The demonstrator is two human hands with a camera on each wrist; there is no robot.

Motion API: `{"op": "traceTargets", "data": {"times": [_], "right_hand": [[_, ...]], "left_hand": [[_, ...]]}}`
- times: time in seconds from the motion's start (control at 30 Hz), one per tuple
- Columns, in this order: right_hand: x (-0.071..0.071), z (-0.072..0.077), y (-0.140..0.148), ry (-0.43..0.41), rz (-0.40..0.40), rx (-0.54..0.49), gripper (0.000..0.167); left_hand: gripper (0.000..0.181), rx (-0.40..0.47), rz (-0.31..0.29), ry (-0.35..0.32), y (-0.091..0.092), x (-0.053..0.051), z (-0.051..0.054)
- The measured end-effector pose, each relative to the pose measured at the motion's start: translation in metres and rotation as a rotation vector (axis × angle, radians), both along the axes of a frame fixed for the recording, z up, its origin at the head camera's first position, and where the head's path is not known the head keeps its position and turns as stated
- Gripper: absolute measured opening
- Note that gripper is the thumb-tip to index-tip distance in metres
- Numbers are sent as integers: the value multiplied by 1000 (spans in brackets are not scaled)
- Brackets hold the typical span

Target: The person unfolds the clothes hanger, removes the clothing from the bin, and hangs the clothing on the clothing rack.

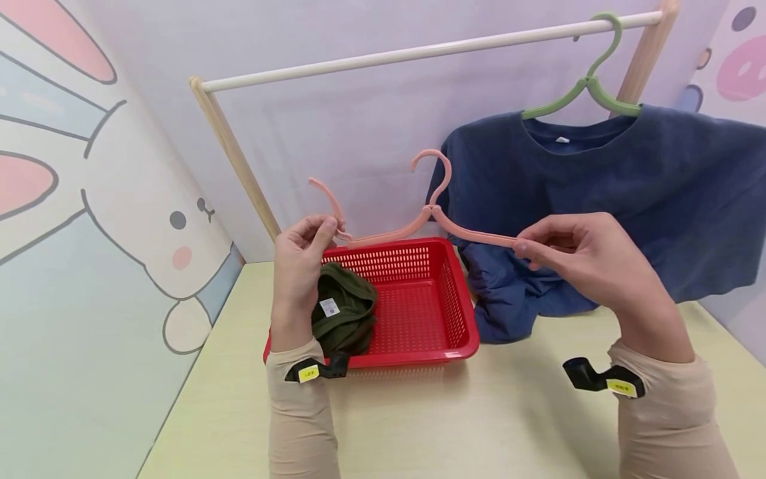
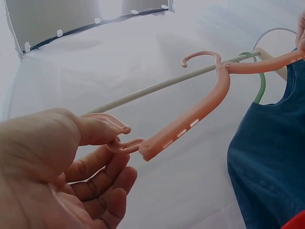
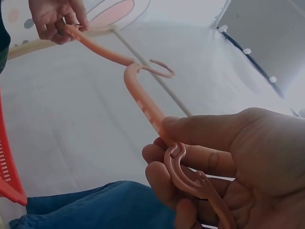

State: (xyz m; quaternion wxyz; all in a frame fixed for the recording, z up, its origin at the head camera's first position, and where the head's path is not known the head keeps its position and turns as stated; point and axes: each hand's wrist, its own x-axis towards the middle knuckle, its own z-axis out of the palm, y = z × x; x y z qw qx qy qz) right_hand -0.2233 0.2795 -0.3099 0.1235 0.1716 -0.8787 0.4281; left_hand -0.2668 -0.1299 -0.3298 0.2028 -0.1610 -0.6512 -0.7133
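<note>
A pink folding hanger (image 1: pixel 389 236) is held up between both hands, above the back rim of the red basket, its hook upward. The left hand (image 1: pixel 302 266) pinches the small curved end piece (image 2: pixel 125 145) at the hanger's left tip. At the other end, the right hand (image 1: pixel 598 263) grips the arm between thumb and fingers; in the right wrist view a curved end piece (image 3: pixel 181 174) lies against those fingers. A dark green garment (image 1: pixel 344 313) with a white label lies in the left part of the red basket (image 1: pixel 413 359).
A white rail (image 1: pixel 359 63) on wooden posts spans the back. From its right end a green hanger (image 1: pixel 607 100) holds a navy shirt (image 1: pixel 646 179). More dark blue cloth (image 1: pixel 509 299) lies on the table (image 1: pixel 479 426), right of the basket. Cartoon walls stand on both sides.
</note>
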Motion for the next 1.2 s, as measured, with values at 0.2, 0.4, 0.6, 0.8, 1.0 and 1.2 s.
{"op": "traceTargets", "data": {"times": [0.2, 0.4, 0.6, 0.8, 1.0, 1.2], "right_hand": [[2, 3, 7, -15, -58, -18, 15], [4, 6, 15, -24, -99, -44, 17], [4, 6, 19, -11, -103, -90, 17], [4, 7, 18, 18, -111, -106, 16], [4, 7, 19, 31, -135, -95, 16], [2, 4, 18, 15, -152, -78, 18]], "left_hand": [[13, -12, -59, -12, -6, 3, 1], [19, 6, -132, 21, -12, 5, 0], [26, 28, -192, 31, -15, 6, -2], [20, -104, -176, -37, -19, 6, -4], [14, -385, -120, -87, -17, 7, -2], [14, -573, -73, -85, -11, 4, -1]]}}
